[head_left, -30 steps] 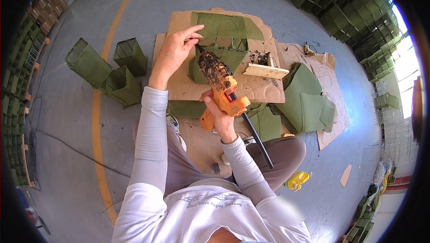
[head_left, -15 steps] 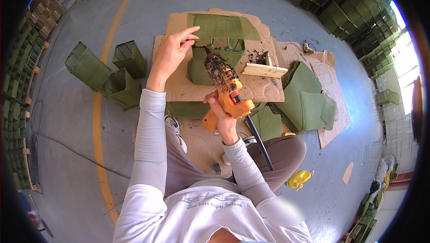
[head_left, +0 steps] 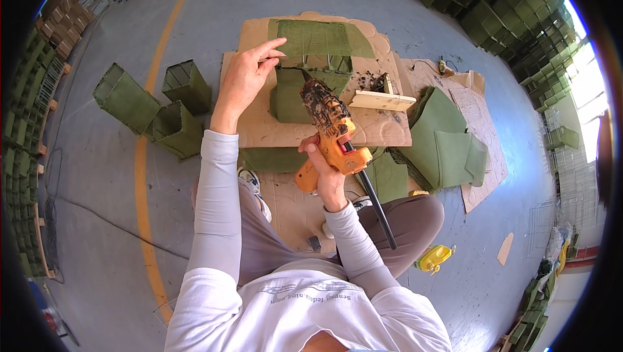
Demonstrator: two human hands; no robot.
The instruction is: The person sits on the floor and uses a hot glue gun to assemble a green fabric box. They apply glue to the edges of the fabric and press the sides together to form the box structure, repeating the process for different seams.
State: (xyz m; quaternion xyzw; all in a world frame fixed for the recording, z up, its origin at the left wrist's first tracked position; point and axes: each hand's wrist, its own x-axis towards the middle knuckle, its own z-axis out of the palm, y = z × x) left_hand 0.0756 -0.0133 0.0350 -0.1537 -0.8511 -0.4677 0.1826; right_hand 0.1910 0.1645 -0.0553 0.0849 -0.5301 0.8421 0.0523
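Observation:
My right hand (head_left: 324, 169) is wrapped round the handle of an orange glue gun (head_left: 345, 152). Dark residue cakes the gun's front, and a long black glue stick (head_left: 379, 206) juts from its back. The nozzle points up and left, over a green fabric piece (head_left: 293, 102) lying on cardboard. Just beyond, a green panel (head_left: 311, 37) lies flat, with thin wires showing along its near edge. My left hand (head_left: 245, 82) is at that panel's left edge, its fingers stretched out and apart; whether the fingertips touch the fabric is unclear.
A wooden jig (head_left: 383, 100) stands on the cardboard board (head_left: 383, 131) beside dark scraps. Three open green fabric boxes (head_left: 178, 131) are at left. Folded green pieces (head_left: 448, 150) lie at right, near a yellow bottle (head_left: 435, 259). Stacks of green boxes (head_left: 480, 1) line the far right.
The glue gun in my right hand has shifted slightly right and down, its nozzle drawing away from my left hand. My left hand has barely moved.

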